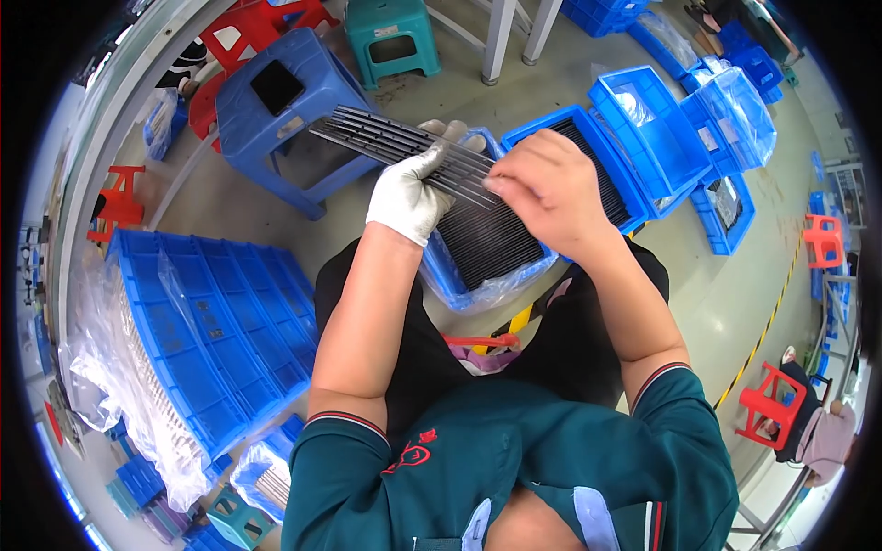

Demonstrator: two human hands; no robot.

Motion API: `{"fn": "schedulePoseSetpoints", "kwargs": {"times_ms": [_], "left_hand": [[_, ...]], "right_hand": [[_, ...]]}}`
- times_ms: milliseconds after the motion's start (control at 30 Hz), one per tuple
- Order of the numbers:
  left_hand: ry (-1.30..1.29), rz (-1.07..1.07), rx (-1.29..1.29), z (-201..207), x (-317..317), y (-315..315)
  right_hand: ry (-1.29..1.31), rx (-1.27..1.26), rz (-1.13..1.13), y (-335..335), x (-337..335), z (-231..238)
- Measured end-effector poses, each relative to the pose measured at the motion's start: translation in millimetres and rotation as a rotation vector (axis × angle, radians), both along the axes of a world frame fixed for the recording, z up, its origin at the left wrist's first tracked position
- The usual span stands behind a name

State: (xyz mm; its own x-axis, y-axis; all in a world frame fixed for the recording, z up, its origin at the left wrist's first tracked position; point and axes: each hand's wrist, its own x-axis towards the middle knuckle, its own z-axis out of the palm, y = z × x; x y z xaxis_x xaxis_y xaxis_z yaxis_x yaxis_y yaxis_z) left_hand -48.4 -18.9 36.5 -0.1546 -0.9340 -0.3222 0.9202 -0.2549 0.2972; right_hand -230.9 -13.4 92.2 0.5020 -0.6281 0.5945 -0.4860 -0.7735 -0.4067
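Note:
My left hand (404, 200), in a white glove, is closed around a fanned bundle of thin dark rods (363, 129). The rods slant from upper left down to the right. My bare right hand (553, 188) is at their right end, thumb and fingers pinched on the rod tips; how many it grips is hidden. Under both hands sits a blue bin lined with clear plastic (446, 280), filled with rows of similar dark rods (487, 246). Partly behind my right hand stands another blue bin (617, 158), also holding dark rods.
A blue stool (243, 138) with a dark flat object (277, 87) on top stands at the far left, near a green stool (393, 41). Stacked blue crates (216, 331) rise at my left. More blue bins (652, 138) lie right. Another person (827, 441) sits far right.

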Motion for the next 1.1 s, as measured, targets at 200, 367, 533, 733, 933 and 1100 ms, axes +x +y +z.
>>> {"fn": "schedulePoseSetpoints", "kwargs": {"times_ms": [200, 367, 533, 733, 933, 1100], "left_hand": [[0.056, -0.049, -0.15, -2.3, -0.2, -0.3], [0.099, -0.07, -0.247, 3.1, 1.1, 1.7], [0.109, -0.082, -0.242, 4.1, 3.4, 2.3], [0.092, -0.073, -0.247, 4.6, 2.7, 3.3], [0.054, -0.066, -0.205, -7.5, 1.0, 1.8], [0.141, -0.064, -0.155, -9.8, -2.2, 0.3]], "right_hand": [[-0.171, 0.533, -0.011, 0.3, -3.9, -5.5], [-0.188, 0.616, -0.01, -0.3, -4.4, -6.6], [-0.146, 0.536, -0.009, -2.3, -4.6, -8.5], [-0.099, 0.354, 0.083, -5.5, -6.0, -13.5], [0.042, 0.237, 0.095, -3.6, -5.5, -7.8], [0.034, 0.264, 0.095, -6.5, -8.8, -12.9]]}}
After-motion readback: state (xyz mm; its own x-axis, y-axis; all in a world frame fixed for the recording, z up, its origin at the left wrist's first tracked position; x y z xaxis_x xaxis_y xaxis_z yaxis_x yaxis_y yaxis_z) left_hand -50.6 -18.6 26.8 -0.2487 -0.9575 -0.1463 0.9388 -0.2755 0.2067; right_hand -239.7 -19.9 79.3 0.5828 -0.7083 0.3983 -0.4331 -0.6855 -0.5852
